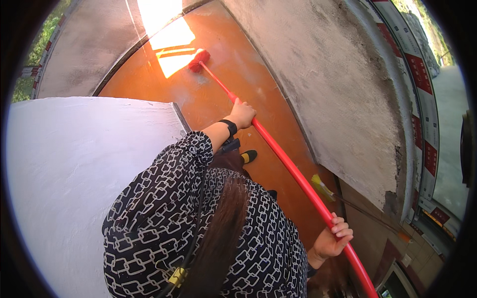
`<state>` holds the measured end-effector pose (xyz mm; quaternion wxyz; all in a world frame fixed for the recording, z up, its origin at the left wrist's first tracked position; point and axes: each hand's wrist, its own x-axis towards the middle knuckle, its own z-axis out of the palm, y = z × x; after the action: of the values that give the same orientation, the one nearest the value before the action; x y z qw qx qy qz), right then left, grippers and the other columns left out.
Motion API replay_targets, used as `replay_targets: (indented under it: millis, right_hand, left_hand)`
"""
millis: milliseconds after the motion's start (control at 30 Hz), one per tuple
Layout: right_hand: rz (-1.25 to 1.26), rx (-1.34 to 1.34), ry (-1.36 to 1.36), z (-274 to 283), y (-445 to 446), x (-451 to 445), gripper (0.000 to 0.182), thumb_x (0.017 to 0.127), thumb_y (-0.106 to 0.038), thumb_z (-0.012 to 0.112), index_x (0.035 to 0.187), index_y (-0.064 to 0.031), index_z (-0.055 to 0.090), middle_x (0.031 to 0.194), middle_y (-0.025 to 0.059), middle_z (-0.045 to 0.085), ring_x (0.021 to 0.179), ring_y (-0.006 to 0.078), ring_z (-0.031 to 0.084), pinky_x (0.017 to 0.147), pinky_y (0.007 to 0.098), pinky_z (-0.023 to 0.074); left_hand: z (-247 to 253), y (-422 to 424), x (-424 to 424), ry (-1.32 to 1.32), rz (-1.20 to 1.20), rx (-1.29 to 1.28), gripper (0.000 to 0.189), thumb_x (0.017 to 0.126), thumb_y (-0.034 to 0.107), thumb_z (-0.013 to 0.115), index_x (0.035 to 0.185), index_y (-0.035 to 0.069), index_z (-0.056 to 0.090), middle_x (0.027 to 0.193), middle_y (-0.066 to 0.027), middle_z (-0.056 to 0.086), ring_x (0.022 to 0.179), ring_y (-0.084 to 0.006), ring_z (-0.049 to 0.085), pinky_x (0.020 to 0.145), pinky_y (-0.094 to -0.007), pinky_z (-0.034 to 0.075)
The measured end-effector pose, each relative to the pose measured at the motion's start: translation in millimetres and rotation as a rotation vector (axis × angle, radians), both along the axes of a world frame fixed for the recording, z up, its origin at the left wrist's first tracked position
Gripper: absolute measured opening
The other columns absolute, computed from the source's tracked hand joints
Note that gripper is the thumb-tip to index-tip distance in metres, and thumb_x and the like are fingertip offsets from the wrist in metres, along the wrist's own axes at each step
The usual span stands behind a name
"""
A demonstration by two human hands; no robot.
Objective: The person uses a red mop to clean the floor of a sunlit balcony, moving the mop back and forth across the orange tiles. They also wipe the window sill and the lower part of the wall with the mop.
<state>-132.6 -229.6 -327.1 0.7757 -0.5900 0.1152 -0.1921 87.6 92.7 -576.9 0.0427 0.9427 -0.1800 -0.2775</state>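
A long red pole [287, 158] runs from the upper middle down to the lower right. At its far end a red mop head [199, 60] rests on the orange floor [223, 33], beside a bright sunlit patch. My left hand [243, 114], with a black band on the wrist, is wrapped around the upper part of the pole. Lower down, near the bottom right, my right hand [332, 237] grips the same pole with its fingers curled over it.
A white wall top [89, 141] lies at the left, and a rough plastered wall [320, 74] borders the floor on the right. A yellow-headed brush or broom [322, 187] with a thin handle leans at the lower right. My shoe [249, 156] stands on the floor.
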Motion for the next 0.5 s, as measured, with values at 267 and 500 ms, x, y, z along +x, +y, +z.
replay_targets:
  millis: [267, 500]
  right_hand:
    - [-0.433, 0.18, -0.422, 176, -92, -9, 0.028, 0.095, -0.027, 0.052, 0.073, -0.013, 0.042, 0.063, -0.0019, 0.039, 0.06, 0.0112, 0.041, 0.064, 0.0258, 0.0391]
    - [-0.022, -0.057, -0.426, 236, -69, 7, 0.033, 0.092, -0.038, 0.054, 0.076, -0.0108, 0.048, 0.059, -0.0043, 0.041, 0.047, 0.0093, 0.04, 0.047, 0.0223, 0.0376]
  left_hand:
    - [103, -123, -31, 0.035, -0.404, -0.602, 0.025, 0.072, 0.039, 0.069, 0.077, 0.015, 0.067, 0.073, -0.0051, 0.066, 0.076, -0.0256, 0.065, 0.072, -0.0406, 0.046]
    - [97, -133, -65, 0.385, -0.456, -0.529, 0.026, 0.078, 0.041, 0.068, 0.088, 0.017, 0.069, 0.083, -0.0043, 0.068, 0.085, -0.026, 0.065, 0.075, -0.0433, 0.047]
